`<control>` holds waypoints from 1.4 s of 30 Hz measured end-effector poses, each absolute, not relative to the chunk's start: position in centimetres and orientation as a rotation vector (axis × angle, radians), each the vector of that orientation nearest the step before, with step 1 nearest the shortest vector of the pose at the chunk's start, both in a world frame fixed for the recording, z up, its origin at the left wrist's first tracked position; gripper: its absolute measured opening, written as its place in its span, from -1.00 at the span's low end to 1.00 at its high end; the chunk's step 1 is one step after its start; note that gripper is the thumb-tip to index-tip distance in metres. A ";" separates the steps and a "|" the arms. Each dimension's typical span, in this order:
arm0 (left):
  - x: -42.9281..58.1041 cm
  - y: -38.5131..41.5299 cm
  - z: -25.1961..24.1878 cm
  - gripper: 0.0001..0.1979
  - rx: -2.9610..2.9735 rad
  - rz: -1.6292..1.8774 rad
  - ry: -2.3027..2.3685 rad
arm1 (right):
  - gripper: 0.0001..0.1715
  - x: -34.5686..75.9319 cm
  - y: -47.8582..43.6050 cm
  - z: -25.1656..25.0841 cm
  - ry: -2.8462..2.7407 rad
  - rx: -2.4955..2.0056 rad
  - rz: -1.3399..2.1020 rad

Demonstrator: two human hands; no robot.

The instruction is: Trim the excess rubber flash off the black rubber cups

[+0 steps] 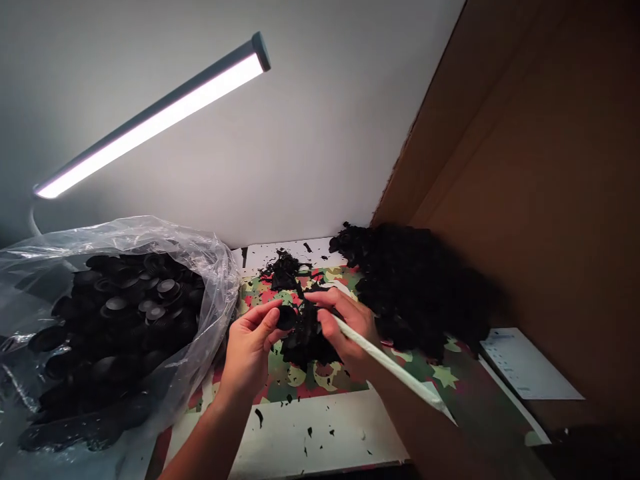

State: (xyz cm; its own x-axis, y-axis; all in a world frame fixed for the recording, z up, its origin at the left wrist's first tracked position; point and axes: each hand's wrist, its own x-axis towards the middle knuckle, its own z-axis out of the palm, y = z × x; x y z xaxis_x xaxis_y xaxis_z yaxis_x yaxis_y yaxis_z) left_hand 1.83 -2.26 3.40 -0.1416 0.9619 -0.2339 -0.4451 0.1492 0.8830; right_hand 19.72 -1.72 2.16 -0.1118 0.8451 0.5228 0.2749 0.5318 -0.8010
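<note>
My left hand (250,347) pinches a small round black part (287,318) between thumb and fingers, above the work surface. Just to its right, my right hand (350,327) is closed around a long white tool (400,373) that looks wrapped. Its tapered rear end points to the lower right, while its working end is lost among dark pieces near the fingers. Below both hands lies a heap of black scraps (307,347). To the left, a clear plastic bag (225,283) gapes, full of round black caps (127,313).
A large black pile (420,287) rests against the brown cardboard wall (540,167). More shavings (284,267) lie at the back on the camouflage-patterned sheet (357,381). A white paper (530,367) is at the right. Overhead hangs a lit bar lamp (155,120).
</note>
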 end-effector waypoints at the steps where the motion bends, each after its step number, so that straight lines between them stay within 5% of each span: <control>1: 2.1 -2.2 3.3 -0.58 0.618 1.364 1.097 | -0.78 19.4 -1.9 2.0 -1.622 -0.959 0.657; 4: 2.7 -2.1 3.1 -0.60 0.552 1.354 1.105 | -0.94 18.7 -2.1 1.4 -1.643 -0.890 0.637; 14: 3.0 -2.1 2.6 -0.62 0.508 1.390 1.092 | -0.84 18.2 -1.9 1.6 -1.811 -0.838 0.345; 31: 2.9 -2.7 3.6 -0.56 0.386 1.444 1.085 | -0.82 17.3 -2.1 1.3 -1.772 -0.786 0.346; 42: 3.4 -3.0 4.2 -0.59 0.361 1.439 1.082 | -0.81 16.4 -1.8 0.6 -1.609 -0.676 -0.017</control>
